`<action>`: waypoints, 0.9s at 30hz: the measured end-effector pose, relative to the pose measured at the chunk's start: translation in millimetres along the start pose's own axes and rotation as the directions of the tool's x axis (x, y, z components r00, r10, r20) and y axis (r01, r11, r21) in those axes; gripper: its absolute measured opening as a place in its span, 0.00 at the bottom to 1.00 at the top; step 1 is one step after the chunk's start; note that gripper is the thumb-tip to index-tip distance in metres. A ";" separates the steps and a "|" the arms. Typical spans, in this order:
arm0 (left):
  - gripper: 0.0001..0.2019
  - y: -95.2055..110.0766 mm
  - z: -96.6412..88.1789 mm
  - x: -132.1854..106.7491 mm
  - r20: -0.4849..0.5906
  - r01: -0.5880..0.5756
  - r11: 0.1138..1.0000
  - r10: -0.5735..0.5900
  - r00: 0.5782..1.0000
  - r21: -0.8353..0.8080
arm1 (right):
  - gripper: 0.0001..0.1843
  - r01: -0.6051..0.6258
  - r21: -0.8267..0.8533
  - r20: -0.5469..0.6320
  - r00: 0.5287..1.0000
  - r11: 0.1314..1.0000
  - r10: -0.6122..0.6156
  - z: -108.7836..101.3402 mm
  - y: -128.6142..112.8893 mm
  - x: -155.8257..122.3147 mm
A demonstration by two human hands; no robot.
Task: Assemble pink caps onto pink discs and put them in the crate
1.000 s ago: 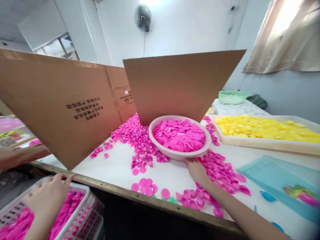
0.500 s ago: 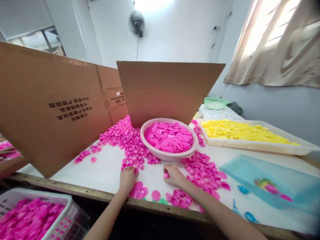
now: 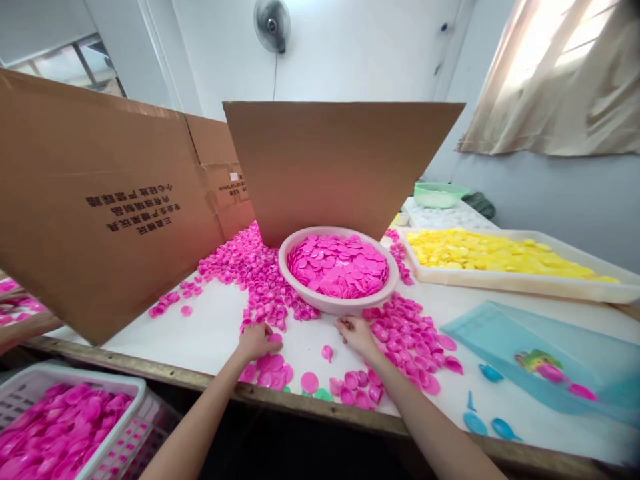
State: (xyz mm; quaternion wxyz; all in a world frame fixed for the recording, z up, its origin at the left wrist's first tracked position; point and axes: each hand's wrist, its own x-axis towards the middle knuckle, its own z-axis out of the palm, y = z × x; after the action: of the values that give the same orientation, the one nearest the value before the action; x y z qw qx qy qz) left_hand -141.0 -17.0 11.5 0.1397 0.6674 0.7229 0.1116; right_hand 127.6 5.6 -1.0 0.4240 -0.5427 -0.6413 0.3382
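Note:
My left hand [image 3: 256, 340] rests on the white table [image 3: 215, 333], its fingers curled over small pink plastic pieces at the edge of a loose pink pile [image 3: 260, 280]. My right hand [image 3: 356, 333] lies just below the rim of a pale pink basin [image 3: 300, 273] heaped with flat pink discs [image 3: 340, 265], fingertips pinched together on something I cannot make out. A single pink piece [image 3: 327, 352] lies between the hands. More pink caps [image 3: 353, 393] sit near the table's front edge.
Large cardboard flaps [image 3: 110, 200] stand behind and to the left. A tray of yellow pieces [image 3: 500, 257] sits at the right, a blue tray [image 3: 540, 353] in front of it. A white basket of pink pieces [image 3: 60, 427] stands below at the left.
My left hand came up from the basket onto the table, then slid slightly forward. My right hand moved left from the pile and now sits closer to the basin's rim.

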 end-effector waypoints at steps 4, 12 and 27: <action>0.19 27.1 -2.6 -8.5 -0.061 -0.160 0.982 0.154 0.986 -0.103 | 0.15 -0.035 0.099 0.079 0.996 0.994 0.027 -4.0 0.6 -1.8; 0.18 104.8 35.9 -31.9 -0.099 -0.378 0.893 0.365 0.926 -0.245 | 0.15 -0.167 0.131 0.491 0.868 0.977 0.083 -1.9 2.6 -10.5; 0.15 93.5 54.6 -29.2 -0.082 -0.386 0.828 0.388 0.918 -0.407 | 0.06 -0.317 0.059 0.422 0.867 0.947 0.264 3.3 -5.7 -13.0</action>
State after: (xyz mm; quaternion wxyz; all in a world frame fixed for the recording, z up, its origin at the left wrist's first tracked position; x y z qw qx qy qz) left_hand -32.5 -39.6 -5.5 0.2542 0.7549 0.5322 0.2869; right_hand 122.9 -8.2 0.4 0.2582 -0.5224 -0.6039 0.5438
